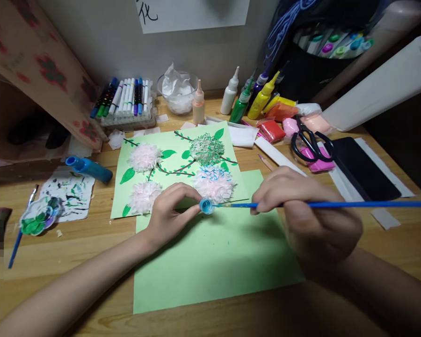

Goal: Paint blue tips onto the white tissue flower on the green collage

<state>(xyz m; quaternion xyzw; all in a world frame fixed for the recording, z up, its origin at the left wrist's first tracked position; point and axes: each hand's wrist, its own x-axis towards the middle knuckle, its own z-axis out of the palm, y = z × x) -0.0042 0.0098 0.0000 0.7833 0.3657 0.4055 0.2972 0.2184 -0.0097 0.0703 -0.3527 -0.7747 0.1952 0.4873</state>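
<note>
Between the thumb and fingers of my left hand [170,210] is a small blue bottle cap [206,206], its hollow side facing up with blue paint inside. My right hand [305,210] grips a blue-handled paintbrush [382,204], held level, its tip at the rim of the cap. Beneath lies a light green card [175,140] with painted branches and leaves and several ruffled paper flowers. One flower [206,148] is dabbed green. Another flower [214,183], just behind the cap, is pale pink with blue on its upper edge. A plain green sheet [210,262] lies under the card.
On the left are an uncapped blue paint bottle [89,169], a paint-smeared palette [40,216] and a second brush [16,248]. Behind stand markers [126,96], a glass bowl [178,103] and paint bottles [261,96]. Scissors [310,140] and a black phone [366,168] lie right.
</note>
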